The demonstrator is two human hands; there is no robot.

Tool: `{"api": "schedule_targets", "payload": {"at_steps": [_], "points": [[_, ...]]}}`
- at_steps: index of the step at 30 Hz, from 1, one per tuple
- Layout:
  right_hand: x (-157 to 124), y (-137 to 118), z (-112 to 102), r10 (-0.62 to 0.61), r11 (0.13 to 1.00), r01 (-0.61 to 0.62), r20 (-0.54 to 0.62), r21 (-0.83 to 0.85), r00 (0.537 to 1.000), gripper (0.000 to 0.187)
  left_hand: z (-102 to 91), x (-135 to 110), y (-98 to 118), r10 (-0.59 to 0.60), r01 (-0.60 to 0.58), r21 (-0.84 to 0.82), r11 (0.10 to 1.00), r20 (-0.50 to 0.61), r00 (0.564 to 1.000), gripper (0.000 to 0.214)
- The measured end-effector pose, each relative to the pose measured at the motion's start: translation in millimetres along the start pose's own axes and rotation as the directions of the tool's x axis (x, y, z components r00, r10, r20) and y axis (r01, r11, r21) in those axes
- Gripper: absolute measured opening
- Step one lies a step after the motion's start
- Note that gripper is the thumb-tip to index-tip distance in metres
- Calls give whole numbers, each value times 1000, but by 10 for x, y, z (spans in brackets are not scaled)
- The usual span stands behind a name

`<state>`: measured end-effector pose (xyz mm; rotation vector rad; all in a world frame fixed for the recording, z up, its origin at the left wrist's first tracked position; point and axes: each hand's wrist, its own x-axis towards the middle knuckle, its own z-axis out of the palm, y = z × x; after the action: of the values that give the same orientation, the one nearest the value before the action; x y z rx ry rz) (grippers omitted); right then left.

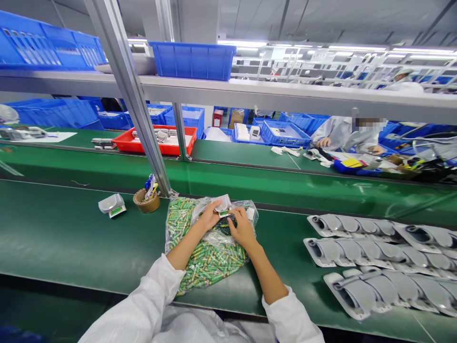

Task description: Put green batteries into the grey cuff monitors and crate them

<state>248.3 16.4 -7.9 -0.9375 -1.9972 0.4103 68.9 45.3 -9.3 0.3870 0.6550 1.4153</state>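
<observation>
Green belt material covers the surface [71, 238], and in the head view a clear plastic bag of batteries [200, 259] lies midway along it, reaching from the far edge almost to the near edge. Both hands work right above that bag. The left hand [209, 216] has its grip clenched around a small white device [224, 204]. The right hand [243, 229] has its fingertips on the device's green-labelled face, and whether they pinch anything cannot be told.

The device looks light, rigid and smooth-shelled, best taken by its 2 long sides. The bag is probably heavy and slumping, its film slippery, so it would need support from below.

A brown pot [146, 202] and a second white device [112, 206] sit toward the far edge on the left. 3 rows of grey cuffs [374, 247] lie to the right. A co-worker [339, 133] sits beyond.

The green labels are too small to read, and no brand shows.
</observation>
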Motion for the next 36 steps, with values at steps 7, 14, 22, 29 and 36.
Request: {"api": "schedule_targets", "payload": {"at_steps": [7,14,22,29,36], "points": [[-30,40,46,-137,988,152,337,-18,931,17,-8,-24,139,-58,51,-176,983,-39,998,40],[-32,104,89,-217,963,257,335,-79,917,33,-8,54,41,21,-29,-96,995,-82,996,49],[-16,99,125,-177,984,177,-123,-15,976,31,-19,17,-64,3,-3,-50,999,-8,1000,52],[-12,168,171,-107,994,103,-228,-28,968,25,38,-58,-10,-18,21,-43,999,82,997,63],[-41,178,167,-51,993,26,-232,-112,971,28,99,-154,-24,-24,19,66,998,84,996,98]]}}
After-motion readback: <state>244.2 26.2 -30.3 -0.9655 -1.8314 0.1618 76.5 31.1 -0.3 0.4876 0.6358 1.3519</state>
